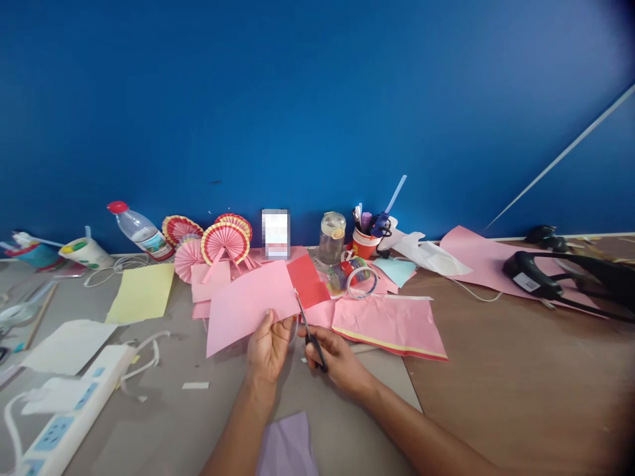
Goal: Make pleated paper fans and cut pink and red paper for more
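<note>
A pink sheet of paper (253,297) is held up above the table by my left hand (269,347), its thumb on the near edge. My right hand (337,357) grips black-handled scissors (312,337); their blades lie at the sheet's right edge. Whether the blades are apart is too small to tell. Just behind the blades is a red piece of paper (307,281). Right of the scissors lies a creased pink paper with a yellow strip (391,325). Folded pink and red paper fans (225,244) stand behind the sheet.
A glass jar (332,241), a red cup of pens (364,243), a tape roll (362,283) and a bottle (141,231) stand along the blue wall. A power strip (79,403) is at left, purple paper (288,446) near my arms, a black headset-like object (536,277) at right.
</note>
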`<state>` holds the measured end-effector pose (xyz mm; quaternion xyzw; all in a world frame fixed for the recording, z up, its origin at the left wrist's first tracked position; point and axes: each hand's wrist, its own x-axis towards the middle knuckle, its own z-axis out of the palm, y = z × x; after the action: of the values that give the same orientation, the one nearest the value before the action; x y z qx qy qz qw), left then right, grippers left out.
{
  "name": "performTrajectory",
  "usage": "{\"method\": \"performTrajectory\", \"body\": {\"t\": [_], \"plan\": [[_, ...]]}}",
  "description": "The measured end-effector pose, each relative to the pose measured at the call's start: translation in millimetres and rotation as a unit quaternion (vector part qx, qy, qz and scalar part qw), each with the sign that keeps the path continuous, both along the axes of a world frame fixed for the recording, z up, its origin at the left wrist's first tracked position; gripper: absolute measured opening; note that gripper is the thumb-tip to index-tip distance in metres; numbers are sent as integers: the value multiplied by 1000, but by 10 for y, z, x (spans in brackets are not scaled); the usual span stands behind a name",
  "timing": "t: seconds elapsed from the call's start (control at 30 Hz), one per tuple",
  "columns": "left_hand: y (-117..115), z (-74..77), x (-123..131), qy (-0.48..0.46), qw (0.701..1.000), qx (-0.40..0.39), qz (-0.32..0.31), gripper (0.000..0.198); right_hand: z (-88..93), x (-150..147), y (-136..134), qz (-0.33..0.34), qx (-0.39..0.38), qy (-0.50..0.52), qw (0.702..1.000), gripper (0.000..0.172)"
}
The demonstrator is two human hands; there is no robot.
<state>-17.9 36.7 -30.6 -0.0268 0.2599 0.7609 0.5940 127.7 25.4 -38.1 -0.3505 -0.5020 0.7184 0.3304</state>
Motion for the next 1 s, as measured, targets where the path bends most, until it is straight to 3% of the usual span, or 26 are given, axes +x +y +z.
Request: {"method": "performTrajectory", "body": {"t": [0.3, 0.53, 1.0], "plan": [[-9, 52, 19, 3, 1000, -4, 14, 47, -52, -24, -8, -5, 8, 10, 1000, 44], [-17, 79, 38, 0, 1000, 4, 17, 48, -203, -38, -3, -3, 12, 24, 1000, 40], [-25, 127, 70, 19, 999, 4, 31, 52, -158, -36, -5, -6, 15, -7, 1000, 31]]}}
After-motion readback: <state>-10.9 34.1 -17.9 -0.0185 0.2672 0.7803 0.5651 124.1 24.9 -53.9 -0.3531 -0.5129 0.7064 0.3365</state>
